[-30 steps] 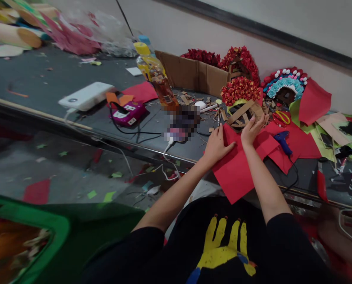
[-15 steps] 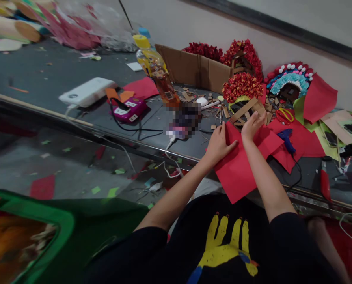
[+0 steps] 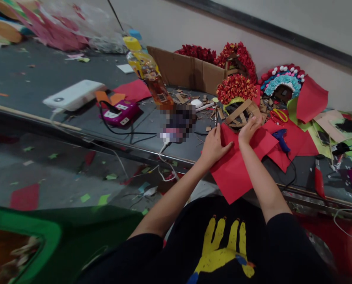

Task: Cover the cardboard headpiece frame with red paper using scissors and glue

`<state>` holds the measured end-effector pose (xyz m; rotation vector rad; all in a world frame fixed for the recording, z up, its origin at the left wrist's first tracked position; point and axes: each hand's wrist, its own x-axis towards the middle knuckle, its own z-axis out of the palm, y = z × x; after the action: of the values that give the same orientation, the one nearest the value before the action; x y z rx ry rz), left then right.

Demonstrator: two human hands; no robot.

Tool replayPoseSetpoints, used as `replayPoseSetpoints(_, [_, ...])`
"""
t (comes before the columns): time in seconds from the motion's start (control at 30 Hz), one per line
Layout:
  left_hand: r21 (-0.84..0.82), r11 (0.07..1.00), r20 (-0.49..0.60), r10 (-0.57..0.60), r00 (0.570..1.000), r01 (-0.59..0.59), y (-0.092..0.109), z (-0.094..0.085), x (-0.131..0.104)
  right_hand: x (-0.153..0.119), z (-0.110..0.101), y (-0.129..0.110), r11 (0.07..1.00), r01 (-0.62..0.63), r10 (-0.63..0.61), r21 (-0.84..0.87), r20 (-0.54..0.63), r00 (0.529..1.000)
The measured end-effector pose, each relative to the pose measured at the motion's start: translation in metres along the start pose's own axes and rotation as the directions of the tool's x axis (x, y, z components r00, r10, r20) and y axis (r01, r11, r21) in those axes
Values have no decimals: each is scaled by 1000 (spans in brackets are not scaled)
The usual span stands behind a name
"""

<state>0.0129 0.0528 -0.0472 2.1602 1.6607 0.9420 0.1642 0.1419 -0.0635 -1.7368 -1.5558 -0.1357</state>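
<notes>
A sheet of red paper [image 3: 233, 175] lies at the table's front edge, one corner hanging over towards my shirt. My left hand [image 3: 215, 145] rests flat on its left part, thumb spread away from the fingers. On the upper right of the sheet is my right hand [image 3: 249, 129], turned on its side with the fingers loosely extended and apart; nothing shows in it. Just beyond the fingers stands an arch of cardboard strips [image 3: 241, 113], beneath a cluster of red-and-yellow paper flowers [image 3: 236, 88]. A blue glue gun [image 3: 281, 141] lies on more red paper to the right.
A tilted drink bottle [image 3: 148, 73], a purple power strip [image 3: 121, 113] and a white power bank [image 3: 74, 96] stand left. Cardboard scraps, yellow-handled scissors [image 3: 279, 116] and a red-handled cutter [image 3: 319, 179] lie about. A green bin [image 3: 50, 232] is below left.
The camera view has shifted, so the scene sits slightly further left. Both hands remain on the red paper in nearly the same pose; the right fingers look slightly more curled.
</notes>
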Motion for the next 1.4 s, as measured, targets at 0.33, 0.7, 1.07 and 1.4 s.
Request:
replayPoseSetpoints(0.33, [-18, 1000, -14, -6, 1000, 5, -2, 1, -1, -7, -13, -10, 925, -320, 347, 205, -109, 932])
replayPoseSetpoints(0.7, [18, 988, -142, 155, 978, -154, 1, -14, -6, -14, -12, -5, 952, -296, 299, 83, -33, 954])
replayPoseSetpoints(1.07, [21, 849, 208, 513, 833, -528, -21, -47, -66, -11, -45, -4, 939, -176, 187, 296, -11, 982])
replayPoseSetpoints(1.4, [-174, 937, 258, 341, 904, -304, -20, -42, -59, -72, -136, 2, 975, 215, -217, 58, 455, 863])
